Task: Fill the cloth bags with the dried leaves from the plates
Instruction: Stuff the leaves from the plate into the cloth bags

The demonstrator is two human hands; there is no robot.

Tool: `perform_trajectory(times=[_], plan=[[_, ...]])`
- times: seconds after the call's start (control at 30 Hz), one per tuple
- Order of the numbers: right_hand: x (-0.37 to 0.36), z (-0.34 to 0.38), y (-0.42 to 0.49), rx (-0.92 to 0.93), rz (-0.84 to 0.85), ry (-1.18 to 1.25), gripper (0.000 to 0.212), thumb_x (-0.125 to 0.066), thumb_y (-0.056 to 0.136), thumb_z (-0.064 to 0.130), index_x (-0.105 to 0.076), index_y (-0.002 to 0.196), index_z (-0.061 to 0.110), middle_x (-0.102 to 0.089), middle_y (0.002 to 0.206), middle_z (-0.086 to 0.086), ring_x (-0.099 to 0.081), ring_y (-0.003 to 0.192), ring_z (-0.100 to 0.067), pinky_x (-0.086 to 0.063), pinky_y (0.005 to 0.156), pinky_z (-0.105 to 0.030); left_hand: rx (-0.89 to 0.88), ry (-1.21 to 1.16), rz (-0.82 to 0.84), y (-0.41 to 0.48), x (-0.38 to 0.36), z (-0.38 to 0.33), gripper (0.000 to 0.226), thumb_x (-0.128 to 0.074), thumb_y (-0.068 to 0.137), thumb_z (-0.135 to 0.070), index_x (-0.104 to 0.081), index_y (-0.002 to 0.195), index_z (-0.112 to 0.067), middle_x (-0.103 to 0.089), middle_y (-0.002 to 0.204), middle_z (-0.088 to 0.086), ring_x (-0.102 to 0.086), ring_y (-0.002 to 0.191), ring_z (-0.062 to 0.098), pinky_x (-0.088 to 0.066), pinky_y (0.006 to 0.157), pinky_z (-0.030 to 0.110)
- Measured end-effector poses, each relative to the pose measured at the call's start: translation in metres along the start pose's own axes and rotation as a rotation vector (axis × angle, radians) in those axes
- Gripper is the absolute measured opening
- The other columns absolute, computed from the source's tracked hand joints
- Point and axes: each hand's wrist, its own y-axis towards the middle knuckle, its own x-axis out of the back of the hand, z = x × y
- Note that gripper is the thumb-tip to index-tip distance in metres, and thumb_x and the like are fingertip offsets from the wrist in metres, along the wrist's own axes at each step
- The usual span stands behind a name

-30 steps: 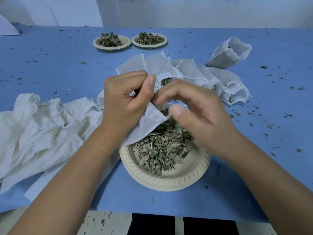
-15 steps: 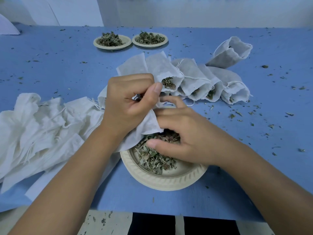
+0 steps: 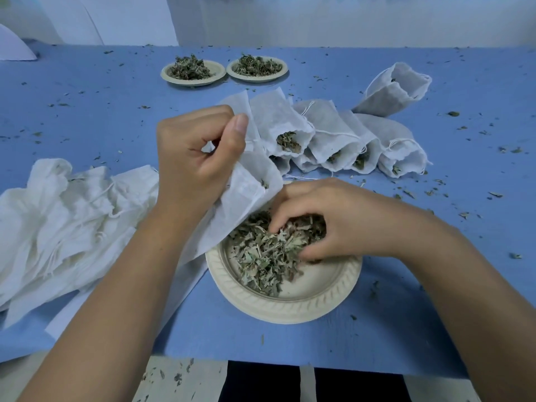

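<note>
Pinching cloth bag [image 3: 237, 204] open with left hand [image 3: 197, 158], clutching dried leaves [image 3: 261, 256] with right hand [image 3: 333, 221] on plate [image 3: 290, 310] beneath; best taking small clumps, holding bag mouth close.

At the near edge of the tabletop [image 3: 101, 111], straight in front of me, sits a plate [image 3: 290, 311] with dried leaves [image 3: 261, 256] in it. My right grip [image 3: 327, 221] is down in those leaves, fingers curled round some. My left grip [image 3: 197, 163] holds a cloth bag [image 3: 240, 204] over the plate's far-left rim. Behind the plate lies a row of filled bags [image 3: 327, 132], overlapping, mouths toward me, and a single bag [image 3: 394, 91] lies behind the row's right end. A heap of empty bags [image 3: 66, 221] lies left of the plate. At the far side, a left far plate [image 3: 193, 82] and a right far plate [image 3: 257, 79] sit side by side, leaves in both.
</note>
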Motion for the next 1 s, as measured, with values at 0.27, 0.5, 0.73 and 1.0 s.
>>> perform_trajectory(times=[0.27, 0.5, 0.73, 1.0], plan=[[0.018, -0.004, -0.009, -0.012, -0.189, 0.286, 0.022, -0.077, 0.073, 0.007, -0.074, 0.09, 0.022, -0.071, 0.087, 0.018, -0.066, 0.088, 0.001, -0.049, 0.084, -0.018, -0.198, 0.115, 0.076, 0.0, 0.002, 0.0, 0.049, -0.047, 0.095, -0.004, -0.042, 0.046, -0.004, -0.033, 0.047, 0.006, -0.028, 0.047, 0.019, -0.02, 0.049, 0.023], [0.02, 0.001, -0.011, 0.089, -0.511, 0.672, 0.027, -0.08, 0.065, 0.003, -0.069, 0.081, 0.021, -0.071, 0.074, 0.013, -0.066, 0.072, -0.001, -0.051, 0.071, -0.015, -0.209, 0.097, 0.107, -0.003, -0.003, -0.006, 0.049, -0.048, 0.094, -0.007, -0.043, 0.046, -0.002, -0.033, 0.046, 0.009, -0.028, 0.044, 0.022, -0.02, 0.047, 0.027], [-0.006, 0.007, 0.007, -0.024, -0.566, 0.075, 0.031, -0.074, 0.066, -0.002, -0.074, 0.095, 0.01, -0.067, 0.085, 0.007, -0.06, 0.081, -0.005, -0.042, 0.075, -0.009, -0.199, 0.051, 0.141, -0.003, -0.009, -0.009, 0.047, -0.048, 0.097, -0.01, -0.045, 0.05, -0.009, -0.03, 0.054, -0.001, -0.024, 0.053, 0.008, -0.019, 0.053, 0.013], [0.002, 0.005, 0.001, 0.045, -0.507, 0.606, 0.031, -0.081, 0.064, 0.006, -0.062, 0.088, 0.01, -0.062, 0.097, -0.013, -0.06, 0.082, -0.034, -0.049, 0.071, -0.028, -0.174, 0.087, 0.163, -0.003, -0.01, -0.006, 0.046, -0.049, 0.094, -0.004, -0.045, 0.048, -0.003, -0.031, 0.05, 0.003, -0.025, 0.051, 0.012, -0.018, 0.052, 0.019]])
